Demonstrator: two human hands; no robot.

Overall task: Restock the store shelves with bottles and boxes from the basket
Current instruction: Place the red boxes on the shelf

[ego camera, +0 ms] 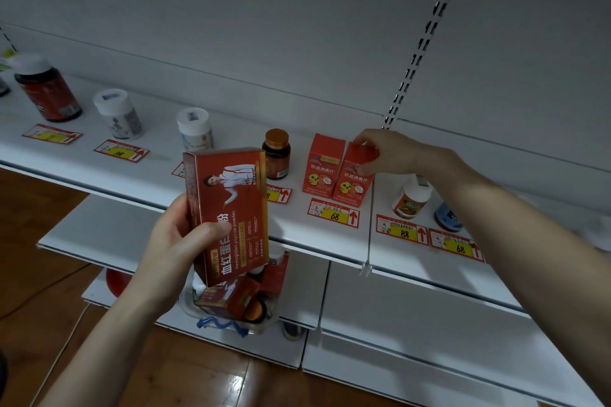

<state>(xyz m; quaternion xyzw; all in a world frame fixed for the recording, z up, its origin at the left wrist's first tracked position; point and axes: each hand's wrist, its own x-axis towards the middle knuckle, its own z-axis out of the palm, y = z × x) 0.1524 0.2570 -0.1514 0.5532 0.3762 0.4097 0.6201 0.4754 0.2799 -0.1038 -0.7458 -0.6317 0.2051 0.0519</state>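
On the shelf (pixel 317 241), from the left, stand a dark red-brown bottle (pixel 48 92), two white-capped bottles (pixel 117 114) (pixel 195 129) and a small amber bottle (pixel 276 154).

In front of these, the left hand (pixel 178 241) grips a large red box (pixel 228 211) of hemoglobin peptide powder round its lower half, thumb across the front. The box's long axis is nearly upright. It is off the shelf, held over the shelf's front edge and above the basket (pixel 190 309), which sits on a lower shelf with more red boxes in it. This hand is the nearer one to the open stretch between the second white bottle and the amber one, which lies up and beyond the box.

Further right, two small red boxes stand upright and touching. The right hand (pixel 386 152) pinches the top of the right-hand one (pixel 352 180), beside its twin (pixel 322 163). Past them stand a white bottle with an orange label (pixel 411 198) and a blue bottle (pixel 448 216). That makes six bottles fully in view, and seven price tags lie along the shelf.
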